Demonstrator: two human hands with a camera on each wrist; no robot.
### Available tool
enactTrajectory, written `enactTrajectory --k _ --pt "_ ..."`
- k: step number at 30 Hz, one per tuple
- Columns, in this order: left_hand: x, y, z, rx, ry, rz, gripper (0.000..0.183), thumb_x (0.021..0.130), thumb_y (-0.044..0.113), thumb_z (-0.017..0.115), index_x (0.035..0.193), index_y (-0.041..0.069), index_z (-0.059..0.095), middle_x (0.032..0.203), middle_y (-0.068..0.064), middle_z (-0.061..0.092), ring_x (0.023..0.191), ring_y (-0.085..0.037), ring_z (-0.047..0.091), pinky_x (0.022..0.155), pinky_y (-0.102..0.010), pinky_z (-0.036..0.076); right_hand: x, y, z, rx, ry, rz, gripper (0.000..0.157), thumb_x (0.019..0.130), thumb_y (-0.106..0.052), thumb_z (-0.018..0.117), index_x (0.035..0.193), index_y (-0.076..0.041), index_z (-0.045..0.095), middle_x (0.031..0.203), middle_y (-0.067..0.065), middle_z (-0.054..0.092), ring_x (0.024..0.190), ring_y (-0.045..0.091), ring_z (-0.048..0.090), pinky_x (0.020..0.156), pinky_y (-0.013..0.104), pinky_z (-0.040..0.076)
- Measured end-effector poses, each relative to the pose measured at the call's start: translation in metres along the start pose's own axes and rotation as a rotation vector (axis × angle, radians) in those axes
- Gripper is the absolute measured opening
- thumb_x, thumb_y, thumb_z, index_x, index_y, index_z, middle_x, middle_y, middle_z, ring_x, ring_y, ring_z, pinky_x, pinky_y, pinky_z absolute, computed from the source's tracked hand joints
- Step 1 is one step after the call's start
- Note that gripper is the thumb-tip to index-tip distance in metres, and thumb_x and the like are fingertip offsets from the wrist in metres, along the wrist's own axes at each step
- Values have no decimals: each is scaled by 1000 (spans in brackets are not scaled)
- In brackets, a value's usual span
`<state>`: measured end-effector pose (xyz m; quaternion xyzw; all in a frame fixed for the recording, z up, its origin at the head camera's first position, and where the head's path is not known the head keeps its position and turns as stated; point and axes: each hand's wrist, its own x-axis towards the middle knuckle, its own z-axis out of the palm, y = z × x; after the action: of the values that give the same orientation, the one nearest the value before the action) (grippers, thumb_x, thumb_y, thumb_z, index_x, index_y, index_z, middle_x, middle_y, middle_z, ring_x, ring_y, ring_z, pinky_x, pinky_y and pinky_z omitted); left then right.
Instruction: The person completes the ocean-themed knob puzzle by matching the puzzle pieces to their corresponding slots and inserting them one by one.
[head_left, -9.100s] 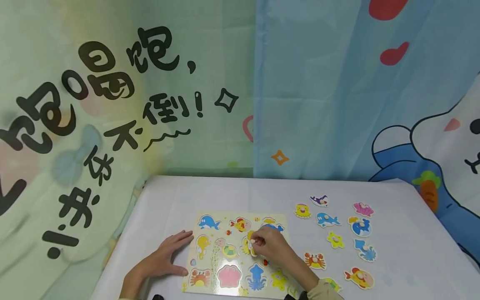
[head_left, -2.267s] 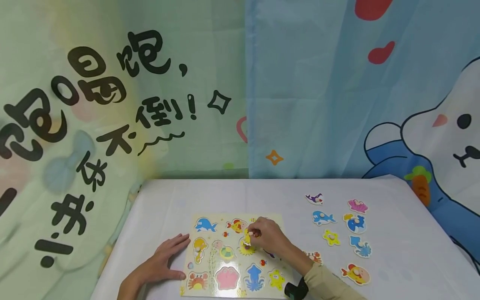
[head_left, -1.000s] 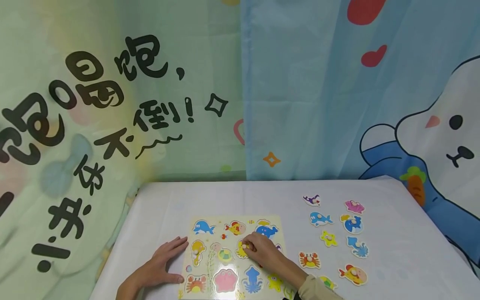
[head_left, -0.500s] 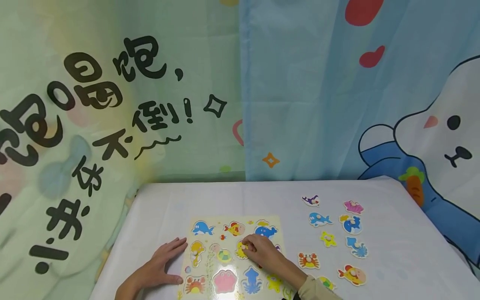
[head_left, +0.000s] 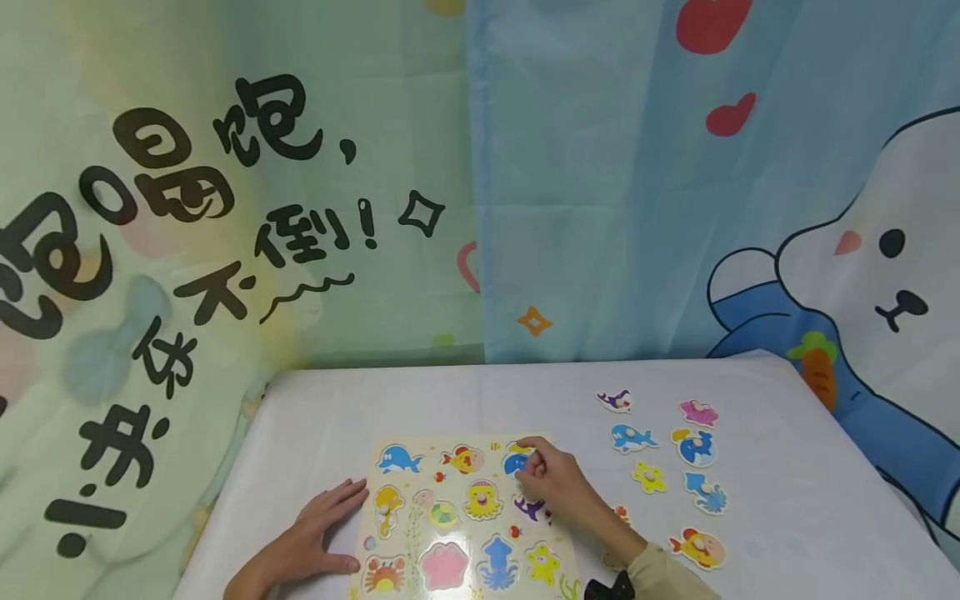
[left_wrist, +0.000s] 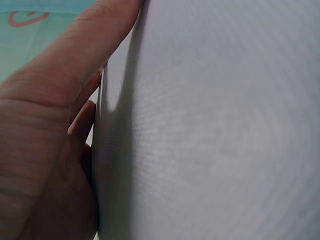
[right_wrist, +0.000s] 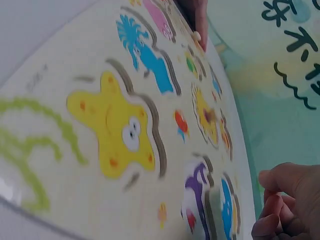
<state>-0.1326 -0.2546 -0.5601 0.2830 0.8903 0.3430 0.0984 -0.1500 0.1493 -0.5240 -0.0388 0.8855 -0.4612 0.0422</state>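
My left hand (head_left: 317,535) lies at the left edge of the sea-animal puzzle board (head_left: 401,546), fingers straight and thumb by the edge. In the left wrist view that thumb (left_wrist: 75,60) stretches along the white cloth. My right hand (head_left: 558,483) hovers at the board's right side, partly covering the printed blue whale (head_left: 514,462). Its fingers are loosely curled with nothing between them, as the right wrist view shows my right hand (right_wrist: 290,202) too. The yellow octopus piece (head_left: 482,500) sits in its octopus place, its knob visible. A seahorse piece (head_left: 388,510) sits at the left.
Several loose pieces lie right of the board on the white tablecloth (head_left: 322,417): a purple one (head_left: 615,402), a whale (head_left: 632,438), a starfish (head_left: 649,477), a shell (head_left: 699,413), a squid (head_left: 707,493) and a fish (head_left: 699,548). My right forearm partly hides a crab piece (head_left: 621,513).
The octopus piece, on the loose side nine seconds ago's frame or in hand, now sits on the board. My right hand has left it and moved up and right. My left hand stays put.
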Motion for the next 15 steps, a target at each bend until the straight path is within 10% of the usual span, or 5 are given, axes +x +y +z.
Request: enactTrajectory --k 9,15 --pt "-4 1 -1 8 17 33 89 74 47 80 146 11 43 154 -15 38 142 -40 27 104 4 -4 8 30 -48 -164 108 -7 39 87 -9 69 125 -3 59 80 1 54 71 10 48 61 18 42" --pt "-2 -1 -2 -1 -2 8 90 74 50 78 148 12 41 156 -13 36 142 -42 24 105 2 -5 14 70 -97 -345 191 60 41 88 -11 66 126 2 56 109 20 54 95 29 54 88 46 53"
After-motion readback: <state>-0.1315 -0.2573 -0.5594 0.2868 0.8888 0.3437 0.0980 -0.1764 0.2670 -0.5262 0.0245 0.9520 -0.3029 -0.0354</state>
